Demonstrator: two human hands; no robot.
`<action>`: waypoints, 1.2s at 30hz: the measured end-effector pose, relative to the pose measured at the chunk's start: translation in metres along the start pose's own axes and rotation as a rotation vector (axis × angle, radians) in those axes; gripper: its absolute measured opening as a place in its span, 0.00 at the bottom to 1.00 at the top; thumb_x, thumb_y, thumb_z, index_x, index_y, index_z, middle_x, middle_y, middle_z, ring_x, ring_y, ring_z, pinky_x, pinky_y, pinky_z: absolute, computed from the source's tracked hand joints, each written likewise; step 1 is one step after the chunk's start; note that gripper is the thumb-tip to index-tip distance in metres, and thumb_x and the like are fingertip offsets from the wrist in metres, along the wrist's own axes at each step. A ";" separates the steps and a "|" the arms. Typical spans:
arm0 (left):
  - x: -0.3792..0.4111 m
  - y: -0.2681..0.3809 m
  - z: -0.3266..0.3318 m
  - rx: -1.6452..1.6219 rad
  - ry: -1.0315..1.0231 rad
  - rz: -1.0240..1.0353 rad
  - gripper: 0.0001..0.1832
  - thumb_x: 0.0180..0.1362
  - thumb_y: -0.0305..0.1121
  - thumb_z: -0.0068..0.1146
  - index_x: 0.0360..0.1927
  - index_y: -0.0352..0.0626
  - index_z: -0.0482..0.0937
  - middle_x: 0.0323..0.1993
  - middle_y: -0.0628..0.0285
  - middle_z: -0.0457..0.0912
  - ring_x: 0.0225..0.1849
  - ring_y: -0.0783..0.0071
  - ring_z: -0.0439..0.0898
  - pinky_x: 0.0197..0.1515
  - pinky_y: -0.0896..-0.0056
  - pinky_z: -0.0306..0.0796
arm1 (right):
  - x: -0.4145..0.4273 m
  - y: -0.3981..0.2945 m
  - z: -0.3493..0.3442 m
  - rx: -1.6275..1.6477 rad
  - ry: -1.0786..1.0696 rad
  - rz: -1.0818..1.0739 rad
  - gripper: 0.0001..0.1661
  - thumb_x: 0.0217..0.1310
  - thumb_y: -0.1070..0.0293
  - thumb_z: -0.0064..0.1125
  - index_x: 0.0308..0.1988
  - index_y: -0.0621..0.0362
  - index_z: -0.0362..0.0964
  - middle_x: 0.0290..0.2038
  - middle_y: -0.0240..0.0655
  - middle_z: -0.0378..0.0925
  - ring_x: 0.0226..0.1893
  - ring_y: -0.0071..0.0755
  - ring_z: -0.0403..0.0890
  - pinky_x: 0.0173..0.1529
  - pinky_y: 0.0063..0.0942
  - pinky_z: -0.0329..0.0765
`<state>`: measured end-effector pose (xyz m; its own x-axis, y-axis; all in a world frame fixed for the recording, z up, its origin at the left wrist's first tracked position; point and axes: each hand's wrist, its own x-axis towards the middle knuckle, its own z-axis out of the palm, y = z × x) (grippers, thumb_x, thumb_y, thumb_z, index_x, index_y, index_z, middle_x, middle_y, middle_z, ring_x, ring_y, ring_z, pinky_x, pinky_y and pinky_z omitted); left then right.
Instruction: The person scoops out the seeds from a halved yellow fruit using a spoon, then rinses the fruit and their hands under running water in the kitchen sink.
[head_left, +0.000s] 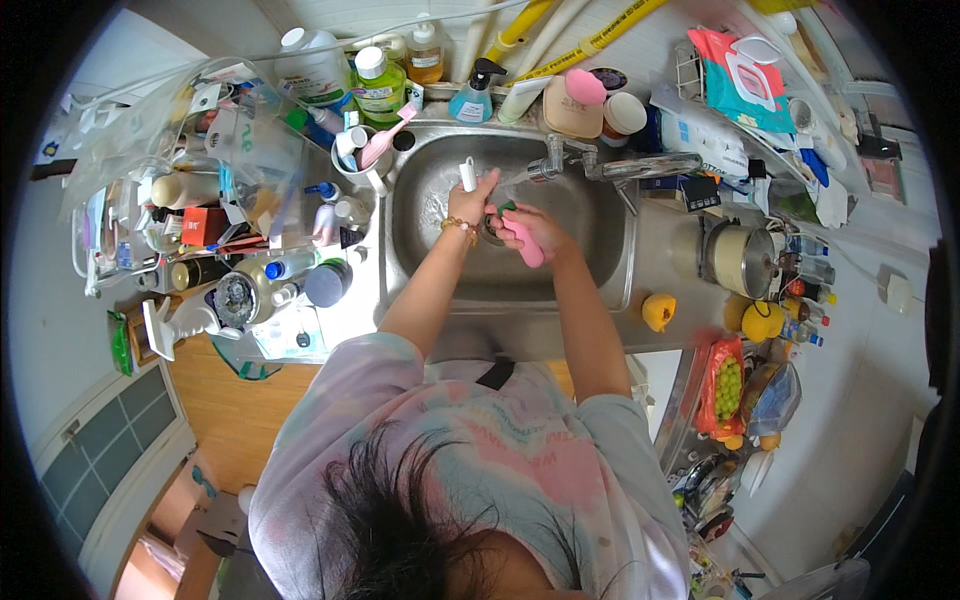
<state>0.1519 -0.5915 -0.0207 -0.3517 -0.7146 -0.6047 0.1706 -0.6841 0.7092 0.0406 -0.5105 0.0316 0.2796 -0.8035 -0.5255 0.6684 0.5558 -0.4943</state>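
Both my hands are over a stainless steel sink (592, 247), under a chrome faucet (547, 165) with water running. My left hand (471, 204) is closed around a white handle (468, 174) of a tool whose other end is hidden. In my right hand (541, 231) is a pink handle (523, 241); a small dark green part (507, 206) shows near its upper end, between my hands. Whether the two pieces touch cannot be told. The sink drain lies just below my hands, partly covered by them.
Behind the sink stand a blue pump bottle (472, 97), a green mouthwash bottle (377, 90) and a white jar (623, 116). A cup with toothbrushes (363, 165) is at the left rim. A yellow fruit (658, 311) and a lidded pot (739, 261) are on the right.
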 end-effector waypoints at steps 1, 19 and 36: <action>0.003 -0.001 0.002 -0.026 0.065 0.012 0.16 0.46 0.43 0.62 0.21 0.42 0.70 0.15 0.69 0.67 0.15 0.81 0.65 0.12 0.80 0.60 | -0.002 0.000 0.001 -0.017 0.002 -0.018 0.09 0.57 0.72 0.45 0.39 0.61 0.65 0.30 0.33 0.67 0.21 0.21 0.65 0.20 0.15 0.61; 0.003 0.005 0.011 -0.206 -0.474 -0.321 0.20 0.60 0.52 0.35 0.31 0.43 0.66 0.15 0.73 0.58 0.15 0.85 0.54 0.16 0.80 0.53 | -0.074 -0.036 -0.092 -1.621 1.391 -0.229 0.13 0.53 0.67 0.50 0.38 0.63 0.66 0.33 0.46 0.72 0.35 0.50 0.73 0.38 0.39 0.71; 0.000 0.000 0.002 -0.292 -0.466 -0.252 0.11 0.62 0.35 0.34 0.42 0.41 0.62 0.30 0.64 0.69 0.23 0.78 0.64 0.23 0.79 0.60 | -0.094 -0.067 -0.116 -1.790 1.283 -0.069 0.18 0.52 0.68 0.50 0.43 0.63 0.64 0.36 0.47 0.72 0.38 0.47 0.73 0.42 0.36 0.72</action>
<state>0.1505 -0.5915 -0.0199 -0.7690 -0.4311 -0.4721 0.2517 -0.8829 0.3963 -0.1107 -0.4475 0.0340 -0.6874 -0.7099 -0.1534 -0.7098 0.7014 -0.0656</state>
